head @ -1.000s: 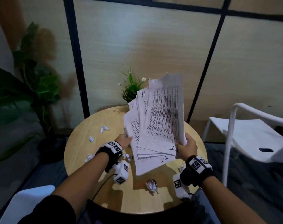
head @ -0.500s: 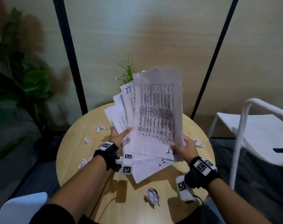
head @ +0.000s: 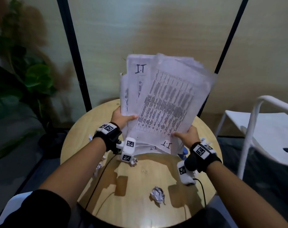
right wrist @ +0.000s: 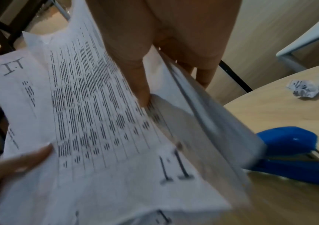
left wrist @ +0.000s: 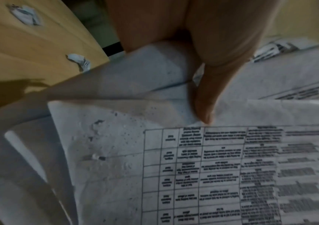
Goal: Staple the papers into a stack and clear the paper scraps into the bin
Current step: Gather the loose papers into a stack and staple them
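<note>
Head view: left hand [head: 121, 116] and right hand [head: 188, 134] each pinch a lower side of the papers [head: 166, 102], thumbs on the printed face, sheets fanned upright above the round table [head: 144, 181]. Blue stapler [right wrist: 293, 153] lies just beside the right hand. Paper scraps [head: 157, 195] scattered on the tabletop.

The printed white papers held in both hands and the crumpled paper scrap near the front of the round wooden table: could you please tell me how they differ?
The printed white papers are flat sheets, fanned and raised upright; the crumpled paper scrap is a small wadded ball. The papers are gripped by the left hand and right hand; the scrap lies untouched on the round wooden table. Both are white printed paper.
</note>
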